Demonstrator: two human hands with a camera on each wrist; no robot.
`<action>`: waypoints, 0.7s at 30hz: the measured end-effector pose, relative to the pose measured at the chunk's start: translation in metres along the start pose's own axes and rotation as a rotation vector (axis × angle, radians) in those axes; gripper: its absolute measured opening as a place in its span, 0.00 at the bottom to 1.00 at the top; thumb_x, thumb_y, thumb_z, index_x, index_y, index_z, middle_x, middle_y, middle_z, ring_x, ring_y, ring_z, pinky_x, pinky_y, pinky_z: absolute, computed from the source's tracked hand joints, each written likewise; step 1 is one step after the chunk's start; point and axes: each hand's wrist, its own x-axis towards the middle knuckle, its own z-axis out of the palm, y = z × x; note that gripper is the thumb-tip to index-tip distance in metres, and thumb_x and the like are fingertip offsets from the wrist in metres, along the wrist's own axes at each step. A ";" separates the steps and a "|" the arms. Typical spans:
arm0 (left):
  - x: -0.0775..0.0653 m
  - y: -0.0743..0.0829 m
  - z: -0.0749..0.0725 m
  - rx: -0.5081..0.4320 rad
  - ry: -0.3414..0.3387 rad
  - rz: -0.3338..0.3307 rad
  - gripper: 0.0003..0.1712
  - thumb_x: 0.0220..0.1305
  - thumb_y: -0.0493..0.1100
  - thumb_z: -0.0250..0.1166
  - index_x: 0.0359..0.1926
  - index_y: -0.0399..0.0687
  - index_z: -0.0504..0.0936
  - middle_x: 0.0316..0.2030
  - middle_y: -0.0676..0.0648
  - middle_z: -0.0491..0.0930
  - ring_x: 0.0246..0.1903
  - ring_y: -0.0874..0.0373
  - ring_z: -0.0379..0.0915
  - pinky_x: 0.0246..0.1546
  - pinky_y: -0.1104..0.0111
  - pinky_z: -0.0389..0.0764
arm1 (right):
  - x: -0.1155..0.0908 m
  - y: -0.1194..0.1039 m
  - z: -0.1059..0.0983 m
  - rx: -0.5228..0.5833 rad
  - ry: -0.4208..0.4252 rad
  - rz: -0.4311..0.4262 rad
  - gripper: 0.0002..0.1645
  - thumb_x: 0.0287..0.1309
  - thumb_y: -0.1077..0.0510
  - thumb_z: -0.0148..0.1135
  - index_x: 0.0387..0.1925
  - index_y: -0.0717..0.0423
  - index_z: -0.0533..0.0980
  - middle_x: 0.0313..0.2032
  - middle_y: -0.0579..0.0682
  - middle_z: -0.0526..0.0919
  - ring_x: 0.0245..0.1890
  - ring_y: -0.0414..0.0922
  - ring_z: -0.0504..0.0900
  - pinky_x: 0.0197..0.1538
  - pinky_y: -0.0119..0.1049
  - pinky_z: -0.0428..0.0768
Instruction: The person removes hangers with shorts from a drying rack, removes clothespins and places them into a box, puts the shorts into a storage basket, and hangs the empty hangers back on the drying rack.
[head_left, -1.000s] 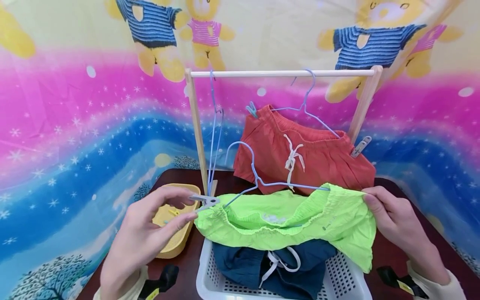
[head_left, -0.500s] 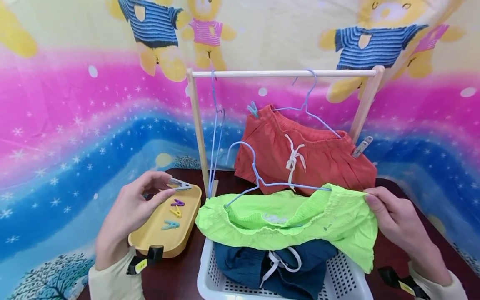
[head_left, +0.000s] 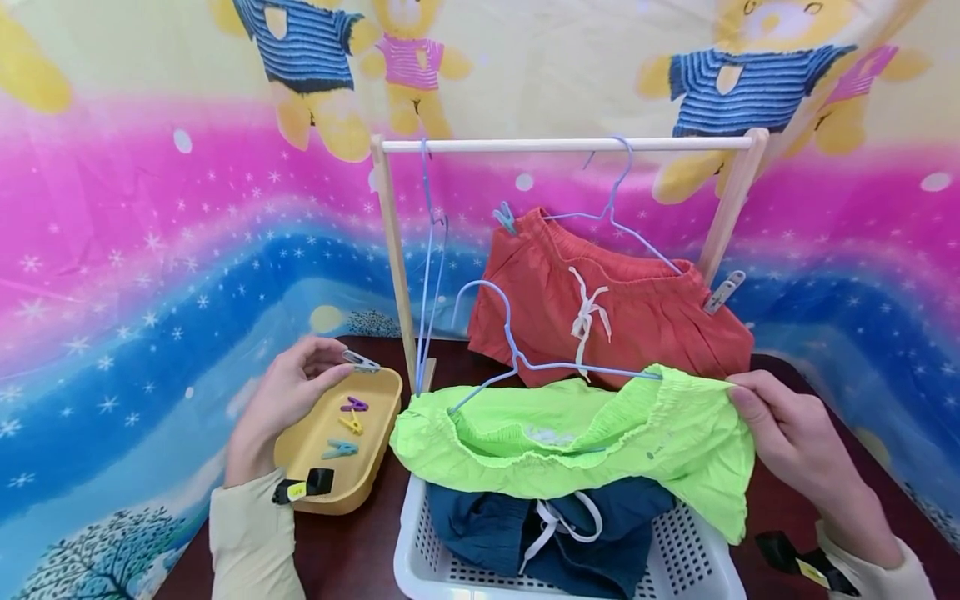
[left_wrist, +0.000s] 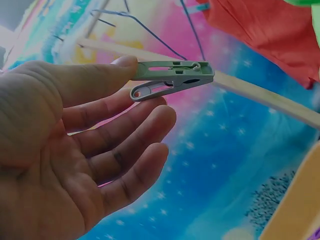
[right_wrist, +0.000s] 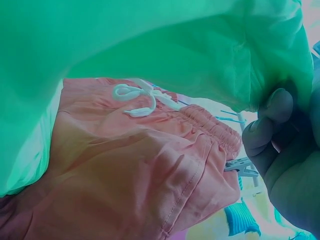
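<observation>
My left hand [head_left: 296, 387] pinches a grey clothespin [left_wrist: 172, 77] between thumb and fingers, over the far end of the yellow tray [head_left: 296, 458]. In the head view my right hand [head_left: 798, 446] pinches the waistband end of the lime-green shorts [head_left: 697, 450]. A blue hanger [head_left: 517, 358] sits inside their waistband, its hook free of the rail. Below them, dark navy shorts [head_left: 480, 529] with a white drawstring lie in the white basket [head_left: 408, 542]. Filling the top of the right wrist view, the green cloth hangs from my right thumb and fingers.
Purple [head_left: 355, 404], yellow and teal clothespins [head_left: 341, 449] lie in the tray. Behind stands a wooden rack with a white rail [head_left: 525, 147]. Red shorts [head_left: 600, 308] hang there on a blue hanger, clipped at both ends. More blue hangers [head_left: 426, 308] hang at the rail's left.
My left hand has moved left and away from the green shorts' left end to above the tray, carrying the grey clothespin. The right hand and shorts have stayed nearly still.
</observation>
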 end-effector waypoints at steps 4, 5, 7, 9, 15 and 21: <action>0.011 -0.014 0.001 0.015 -0.064 -0.041 0.18 0.68 0.45 0.64 0.53 0.39 0.77 0.46 0.40 0.83 0.44 0.53 0.81 0.42 0.75 0.79 | 0.000 0.000 0.000 -0.010 -0.004 0.008 0.07 0.65 0.72 0.54 0.37 0.65 0.78 0.20 0.33 0.67 0.22 0.24 0.65 0.25 0.22 0.63; 0.014 -0.018 0.001 0.026 -0.081 -0.052 0.17 0.68 0.45 0.64 0.52 0.39 0.77 0.46 0.39 0.83 0.44 0.51 0.81 0.41 0.74 0.79 | 0.000 0.000 0.000 -0.017 -0.011 0.014 0.07 0.65 0.72 0.54 0.38 0.64 0.78 0.20 0.33 0.67 0.22 0.24 0.64 0.25 0.22 0.63; 0.021 -0.026 0.001 0.040 -0.117 -0.077 0.17 0.68 0.45 0.64 0.51 0.39 0.77 0.46 0.40 0.82 0.45 0.49 0.81 0.41 0.71 0.80 | 0.000 -0.001 -0.001 -0.029 -0.024 0.021 0.07 0.65 0.72 0.54 0.38 0.64 0.77 0.21 0.32 0.67 0.22 0.23 0.64 0.24 0.22 0.63; 0.027 -0.033 0.002 0.050 -0.149 -0.091 0.16 0.67 0.44 0.64 0.51 0.38 0.77 0.46 0.39 0.82 0.46 0.48 0.80 0.41 0.68 0.80 | 0.000 -0.001 -0.001 -0.040 -0.034 0.025 0.07 0.65 0.72 0.53 0.38 0.63 0.77 0.21 0.32 0.66 0.21 0.23 0.64 0.24 0.22 0.64; 0.046 -0.049 0.012 0.097 -0.243 -0.109 0.18 0.68 0.42 0.62 0.52 0.33 0.74 0.47 0.34 0.81 0.50 0.42 0.78 0.48 0.55 0.80 | -0.001 -0.001 -0.001 -0.039 -0.031 0.011 0.07 0.66 0.71 0.53 0.39 0.62 0.77 0.20 0.33 0.66 0.20 0.24 0.64 0.23 0.22 0.62; 0.064 -0.055 0.024 0.245 -0.344 -0.148 0.16 0.68 0.44 0.61 0.51 0.38 0.76 0.47 0.37 0.82 0.46 0.46 0.80 0.46 0.55 0.80 | -0.002 0.001 0.001 -0.035 -0.029 0.008 0.08 0.66 0.71 0.53 0.39 0.61 0.78 0.20 0.34 0.67 0.20 0.25 0.64 0.23 0.22 0.62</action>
